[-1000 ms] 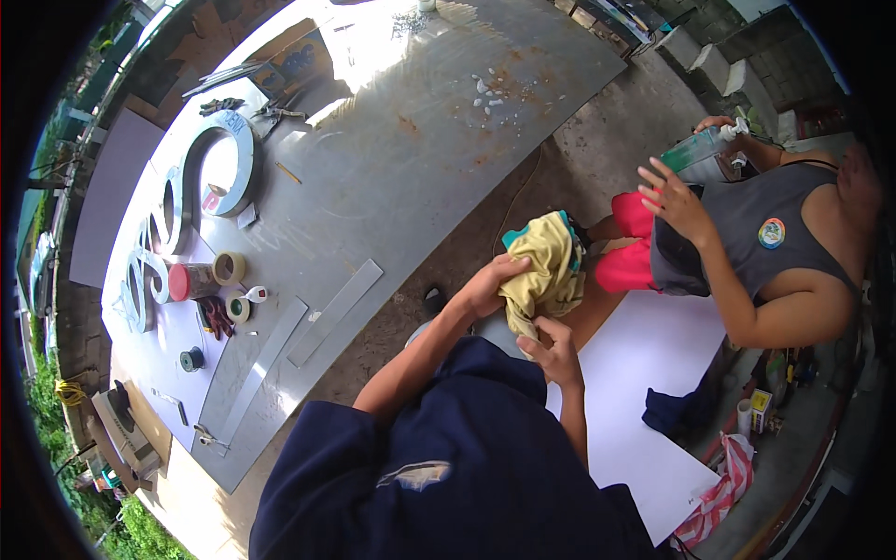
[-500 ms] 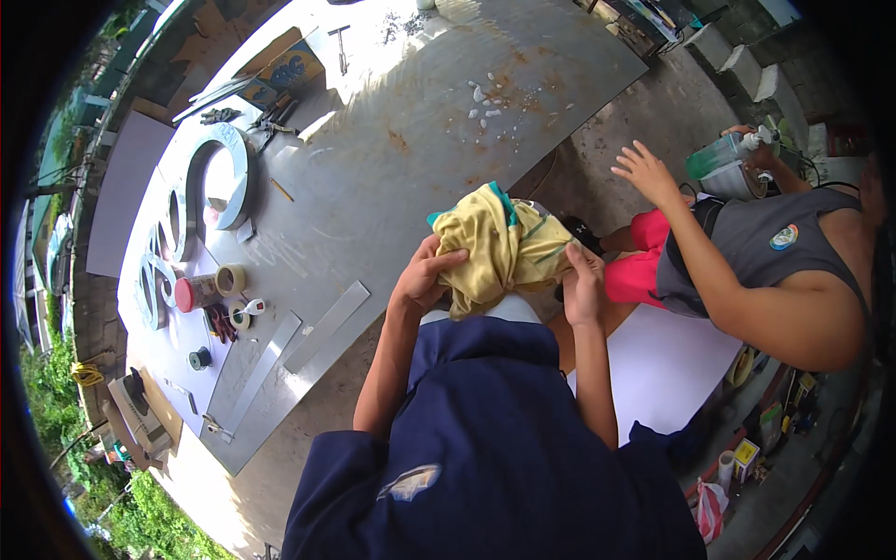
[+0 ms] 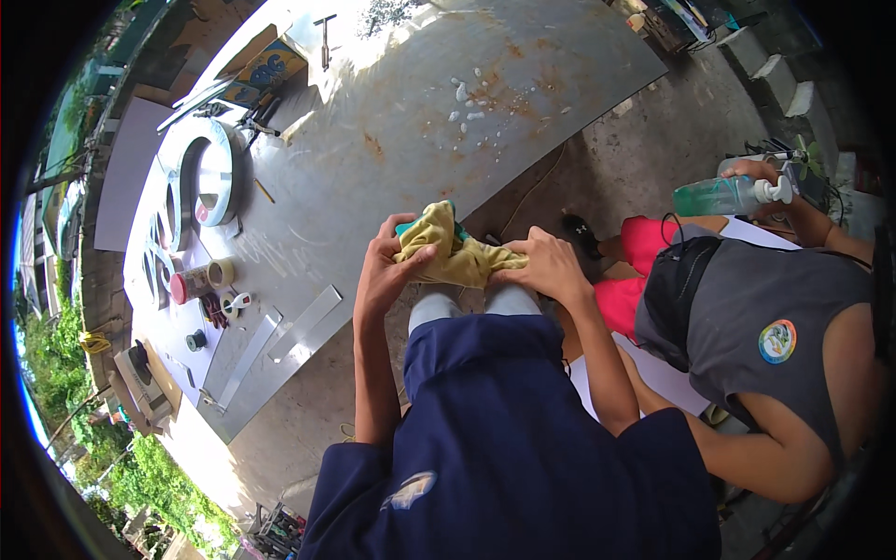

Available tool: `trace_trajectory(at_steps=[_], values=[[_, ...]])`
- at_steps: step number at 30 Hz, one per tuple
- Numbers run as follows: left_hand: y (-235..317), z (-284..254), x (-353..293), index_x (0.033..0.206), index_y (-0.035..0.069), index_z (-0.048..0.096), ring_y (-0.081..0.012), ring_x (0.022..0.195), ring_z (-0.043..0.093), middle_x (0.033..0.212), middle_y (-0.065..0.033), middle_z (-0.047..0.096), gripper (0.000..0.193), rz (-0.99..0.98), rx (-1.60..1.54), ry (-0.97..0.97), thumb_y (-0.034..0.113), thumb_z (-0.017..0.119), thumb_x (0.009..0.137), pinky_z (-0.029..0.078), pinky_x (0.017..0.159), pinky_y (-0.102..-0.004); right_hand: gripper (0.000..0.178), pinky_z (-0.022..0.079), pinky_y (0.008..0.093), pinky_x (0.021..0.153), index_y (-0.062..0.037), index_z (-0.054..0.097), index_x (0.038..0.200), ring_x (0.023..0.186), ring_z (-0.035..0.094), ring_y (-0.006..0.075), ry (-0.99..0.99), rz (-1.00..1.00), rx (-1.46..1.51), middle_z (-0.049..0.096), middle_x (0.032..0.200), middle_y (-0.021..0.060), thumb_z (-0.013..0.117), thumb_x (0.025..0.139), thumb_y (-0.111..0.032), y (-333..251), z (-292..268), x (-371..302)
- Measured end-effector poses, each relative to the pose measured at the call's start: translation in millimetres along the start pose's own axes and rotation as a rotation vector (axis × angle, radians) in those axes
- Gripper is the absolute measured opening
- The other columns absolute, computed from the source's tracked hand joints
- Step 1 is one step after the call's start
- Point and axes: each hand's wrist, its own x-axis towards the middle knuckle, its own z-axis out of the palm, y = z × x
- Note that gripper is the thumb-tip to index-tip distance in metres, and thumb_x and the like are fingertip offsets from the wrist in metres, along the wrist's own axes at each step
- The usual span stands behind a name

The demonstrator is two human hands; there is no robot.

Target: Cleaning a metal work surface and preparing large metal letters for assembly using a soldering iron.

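A yellow cloth (image 3: 450, 254) with teal edging is bunched up between my hands, above my lap at the near edge of the metal sheet (image 3: 336, 187). My left hand (image 3: 390, 263) grips its left end, thumb on top. The right end is pinched in my right hand (image 3: 548, 264), with the cloth narrowing toward those fingers. White foamy drops (image 3: 461, 93) and rusty stains lie on the far part of the sheet.
A co-worker in a grey sleeveless top (image 3: 737, 289) sits close on my right, holding a pump bottle (image 3: 728, 197) of green liquid. Large metal letter shapes (image 3: 222, 168), a red-lidded jar (image 3: 189, 284), tape rolls (image 3: 221, 272) and flat metal strips (image 3: 306, 323) lie at left.
The cloth has been gathered into a smaller, tighter bundle and shifted slightly left. My right hand has moved left and turned over it. The co-worker's raised hand has dropped, and the bottle has tilted.
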Motion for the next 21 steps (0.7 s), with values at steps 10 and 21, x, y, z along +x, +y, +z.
trace_trajectory(at_steps=[10, 21], values=[[-15, -11, 34, 0.104, -0.004, 0.065, -0.0159, 0.077, 0.067, 0.088, -0.0076, 0.070, 0.037, -0.203, -0.665, -0.069, 0.017, 0.079, 0.076, 0.055, 0.072, -0.0269, 0.028, 0.049, 0.0318, 0.090, 0.0080, 0.069, 0.096, 0.104, 0.062, 0.0213, -0.043, -0.224, 1.498, 0.061, 0.120, 0.0174, 0.061, 0.074, -0.007, 6, -8, 13], [-61, 48, 9, 0.145, 0.000, 0.025, -0.0252, 0.129, 0.044, 0.141, -0.0181, 0.039, 0.102, 0.058, -0.847, -0.294, 0.071, 0.057, 0.080, 0.037, 0.107, -0.0372, 0.031, 0.051, 0.0245, 0.078, -0.0040, 0.049, 0.105, 0.092, 0.060, 0.0102, -0.071, -0.321, 2.032, 0.062, 0.101, 0.0046, 0.069, 0.083, -0.013, -39, 30, 43]])
